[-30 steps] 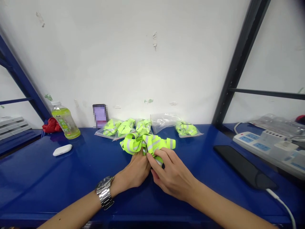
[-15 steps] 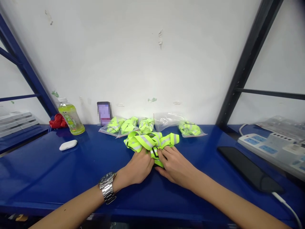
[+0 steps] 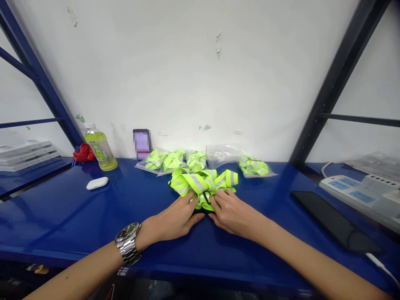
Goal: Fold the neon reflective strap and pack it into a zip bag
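The bundle of yellow-green straps (image 3: 200, 182) is set on the desk (image 3: 62, 221), between the two hands and just in front of the bagged straps (image 3: 175, 160). Its shape could easily be lost: the loops are piled loosely, and if pressure were eased on either side, they might be let spread. The black piece (image 3: 206, 197) near the middle could be snagged if the straps were tugged sideways.

The near left edge is gripped by the left hand (image 3: 179, 214), fingers curled over it and thumb stretched inward. The near right side is gripped by the right hand (image 3: 236, 212), fingers bent. How firm each grip is cannot be told. Both forearms are angled inward, the left wrist circled by a watch (image 3: 128, 242).
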A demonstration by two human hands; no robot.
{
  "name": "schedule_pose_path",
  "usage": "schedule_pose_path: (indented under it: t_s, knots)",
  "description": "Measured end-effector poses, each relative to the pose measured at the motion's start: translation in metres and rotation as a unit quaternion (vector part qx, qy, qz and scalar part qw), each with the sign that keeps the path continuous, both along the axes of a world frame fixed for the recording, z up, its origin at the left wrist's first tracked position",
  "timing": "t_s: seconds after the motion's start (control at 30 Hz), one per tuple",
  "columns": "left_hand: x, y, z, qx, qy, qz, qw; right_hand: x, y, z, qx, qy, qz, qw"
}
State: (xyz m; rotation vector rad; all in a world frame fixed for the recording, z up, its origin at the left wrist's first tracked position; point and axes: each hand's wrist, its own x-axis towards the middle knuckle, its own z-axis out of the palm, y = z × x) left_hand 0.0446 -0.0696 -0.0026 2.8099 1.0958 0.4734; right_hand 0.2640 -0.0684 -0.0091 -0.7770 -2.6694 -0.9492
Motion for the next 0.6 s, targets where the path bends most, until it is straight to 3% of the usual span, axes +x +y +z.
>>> schedule_pose_path:
  t_s: [0.3, 0.6]
  knots:
    - [0.002, -0.002, -0.012, 0.028, -0.009, 0.059, 0.998, 0.0, 0.003, -0.005, -0.005, 0.019, 0.003, 1.0]
    - [-0.004, 0.004, -0.013, 0.072, -0.018, -0.019, 0.997, 0.003, 0.004, -0.008, -0.052, 0.058, 0.011, 0.997]
